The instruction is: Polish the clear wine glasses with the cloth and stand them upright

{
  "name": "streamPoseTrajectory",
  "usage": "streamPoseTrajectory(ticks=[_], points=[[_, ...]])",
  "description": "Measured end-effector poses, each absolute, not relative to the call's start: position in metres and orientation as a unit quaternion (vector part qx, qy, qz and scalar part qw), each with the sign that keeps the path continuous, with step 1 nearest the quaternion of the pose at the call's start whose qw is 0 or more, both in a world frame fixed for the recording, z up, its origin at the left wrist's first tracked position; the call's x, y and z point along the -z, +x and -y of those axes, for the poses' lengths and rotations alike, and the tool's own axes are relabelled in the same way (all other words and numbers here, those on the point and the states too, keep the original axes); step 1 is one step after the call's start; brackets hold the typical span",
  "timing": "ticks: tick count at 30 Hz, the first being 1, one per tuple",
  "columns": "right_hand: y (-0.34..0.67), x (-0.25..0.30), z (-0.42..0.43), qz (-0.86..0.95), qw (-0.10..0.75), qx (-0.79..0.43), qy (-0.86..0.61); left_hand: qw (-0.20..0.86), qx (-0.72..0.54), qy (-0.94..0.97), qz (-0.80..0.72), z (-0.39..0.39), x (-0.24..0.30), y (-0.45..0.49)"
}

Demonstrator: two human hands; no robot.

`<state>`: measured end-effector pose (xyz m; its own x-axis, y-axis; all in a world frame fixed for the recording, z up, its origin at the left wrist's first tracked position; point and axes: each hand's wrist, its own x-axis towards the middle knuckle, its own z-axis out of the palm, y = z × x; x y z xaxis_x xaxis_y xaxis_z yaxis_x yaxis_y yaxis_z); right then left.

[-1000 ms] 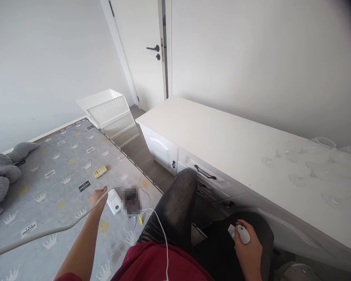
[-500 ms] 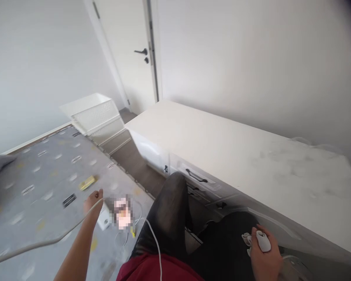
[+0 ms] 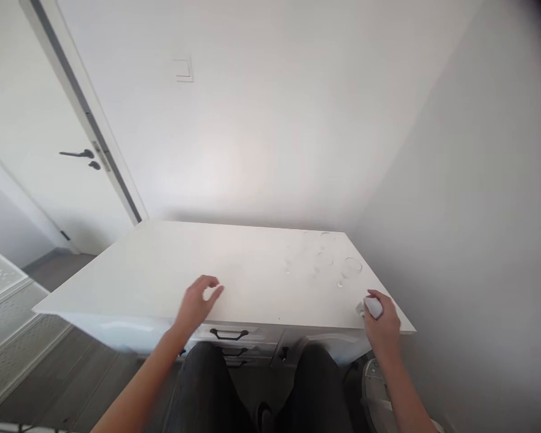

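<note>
My left hand (image 3: pixel 199 304) hovers near the front edge of a white dresser (image 3: pixel 171 258). Its thumb and fingers are curved with a gap between them, and nothing is in it. At the right front corner of the dresser top, my right hand (image 3: pixel 383 325) is closed around a small white roll-like thing (image 3: pixel 373 307). A crumpled white end sticks out on its left side; the exact kind is unclear. Beyond that hand, several clear, glass-like things with round rims, one a clear round rim (image 3: pixel 352 266), stand or lie on the dresser top; their outlines are faint.
Black handles (image 3: pixel 229 334) mark the dresser's front, close to my knees. A white perforated rack (image 3: pixel 9 313) stands at the left. Behind it is a door with a black lever (image 3: pixel 76 154). A round white appliance (image 3: pixel 375 385) sits on the floor at the lower right.
My view has swung right, from the bed to face the dresser. My left hand has left the white box and cable on the bed. The right hand has risen to the dresser, still holding the white thing.
</note>
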<state>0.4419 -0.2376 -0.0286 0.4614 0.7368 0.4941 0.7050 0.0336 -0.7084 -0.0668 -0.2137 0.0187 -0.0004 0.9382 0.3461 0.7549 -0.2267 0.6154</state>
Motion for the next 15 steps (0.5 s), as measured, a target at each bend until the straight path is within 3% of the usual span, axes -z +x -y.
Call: streamPoseTrajectory(ticks=[6, 11, 15], points=[[0.462, 0.044, 0.174, 0.477, 0.457, -0.094, -0.744, 0.231, -0.214, 0.789, -0.527, 0.113, 0.000, 0.044], [0.473, 0.054, 0.149, 0.555, 0.394, -0.122, -0.723, 0.231, -0.113, 0.857, -0.446, 0.053, 0.010, 0.086], [0.475, 0.050, 0.136, 0.600, 0.406, -0.177, -0.666, 0.226, -0.105, 0.888, -0.387, 0.033, 0.011, 0.112]])
